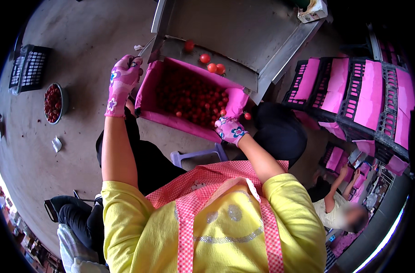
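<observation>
A crate lined with pink paper stands in front of me, with many small red cherry tomatoes inside. My left hand, in a pink flowered glove, is raised by the crate's far left corner. Its fingers are curled closed near the metal chute's edge, and what they hold, if anything, is hidden. My right hand, gloved alike, is at the crate's near right corner. Its fingers bend over the rim beside a few tomatoes, their tips partly hidden. Several tomatoes lie on the chute's lip, above the crate's far side.
The metal chute slopes down behind the crate. A tub of tomatoes and a black basket stand at left. Stacked black crates with pink paper rise at right, near another person. A stool sits before me.
</observation>
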{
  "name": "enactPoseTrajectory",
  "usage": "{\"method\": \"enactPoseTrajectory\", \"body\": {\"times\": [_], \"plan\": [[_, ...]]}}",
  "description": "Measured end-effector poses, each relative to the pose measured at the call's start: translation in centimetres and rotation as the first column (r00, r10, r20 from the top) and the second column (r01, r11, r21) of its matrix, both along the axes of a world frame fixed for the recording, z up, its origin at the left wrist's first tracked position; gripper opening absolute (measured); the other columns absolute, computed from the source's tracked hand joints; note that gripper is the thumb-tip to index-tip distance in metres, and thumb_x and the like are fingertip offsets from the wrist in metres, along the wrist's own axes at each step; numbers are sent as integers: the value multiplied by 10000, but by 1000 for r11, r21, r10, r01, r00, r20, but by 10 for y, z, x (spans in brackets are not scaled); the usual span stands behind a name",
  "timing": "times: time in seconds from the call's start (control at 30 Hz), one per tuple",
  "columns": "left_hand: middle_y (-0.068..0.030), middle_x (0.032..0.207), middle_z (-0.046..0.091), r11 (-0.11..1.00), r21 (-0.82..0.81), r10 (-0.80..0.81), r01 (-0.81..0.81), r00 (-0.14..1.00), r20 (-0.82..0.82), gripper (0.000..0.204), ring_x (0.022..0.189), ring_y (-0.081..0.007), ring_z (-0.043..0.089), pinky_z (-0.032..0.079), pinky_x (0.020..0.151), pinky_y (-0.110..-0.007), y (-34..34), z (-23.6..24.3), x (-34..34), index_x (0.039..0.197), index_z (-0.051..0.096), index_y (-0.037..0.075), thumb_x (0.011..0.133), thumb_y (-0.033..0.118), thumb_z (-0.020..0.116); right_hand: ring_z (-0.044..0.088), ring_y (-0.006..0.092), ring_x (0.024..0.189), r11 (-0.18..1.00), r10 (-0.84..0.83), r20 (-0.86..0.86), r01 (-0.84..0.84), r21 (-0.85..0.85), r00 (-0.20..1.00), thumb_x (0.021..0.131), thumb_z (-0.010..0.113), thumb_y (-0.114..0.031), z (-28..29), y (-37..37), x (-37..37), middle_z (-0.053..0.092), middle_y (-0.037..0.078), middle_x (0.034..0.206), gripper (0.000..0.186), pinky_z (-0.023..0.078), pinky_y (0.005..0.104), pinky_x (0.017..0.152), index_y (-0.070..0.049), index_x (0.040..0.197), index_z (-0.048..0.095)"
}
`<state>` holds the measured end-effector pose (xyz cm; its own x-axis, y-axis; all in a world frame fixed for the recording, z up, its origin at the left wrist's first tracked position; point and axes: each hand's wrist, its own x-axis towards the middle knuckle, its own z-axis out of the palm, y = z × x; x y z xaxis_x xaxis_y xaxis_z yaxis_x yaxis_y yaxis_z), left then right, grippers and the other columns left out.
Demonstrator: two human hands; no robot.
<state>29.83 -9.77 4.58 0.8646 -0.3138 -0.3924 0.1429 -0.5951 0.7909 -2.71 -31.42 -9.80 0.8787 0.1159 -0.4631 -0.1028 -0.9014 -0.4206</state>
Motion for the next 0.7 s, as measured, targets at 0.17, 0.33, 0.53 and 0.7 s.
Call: {"method": "enactPoseTrajectory", "body": {"times": [0.17,0.33,0.53,0.7], "plan": [[-100,925,675,911,-408,35,-61,997,-71,278,737,-153,636,526,727,-288,-11,19,9,1112,592,-2,946,217,551,606,291,788,999,-29,-67,31,31,997,767,551,-149,0,9,-9,585,115,828,99,461,423,683,-103,848,584],[-148,1239,565,662,-743,-156,98,988,-9,392,1021,-217,610,475,926,-343,-25,22,6,1315,450,-15,955,122,520,600,278,755,978,-137,17,133,158,990,756,555,-140,16,14,-12,578,84,779,97,451,410,661,-105,844,580],[-153,1181,583,776,-629,-73,46,997,-17,339,1005,-216,611,490,889,-336,-11,-4,4,1256,485,-34,948,102,528,618,316,883,978,-207,280,190,88,937,850,589,-168,153,-39,-14,635,127,949,205,480,408,813,-64,1025,619],[-81,886,655,910,-414,19,-9,1000,22,171,772,-130,628,505,710,-235,1,-42,-47,1052,595,-22,920,86,578,626,131,864,281,-912,410,696,661,-20,873,598,-14,199,-142,-116,656,53,976,209,482,258,807,-41,1078,624]]}}
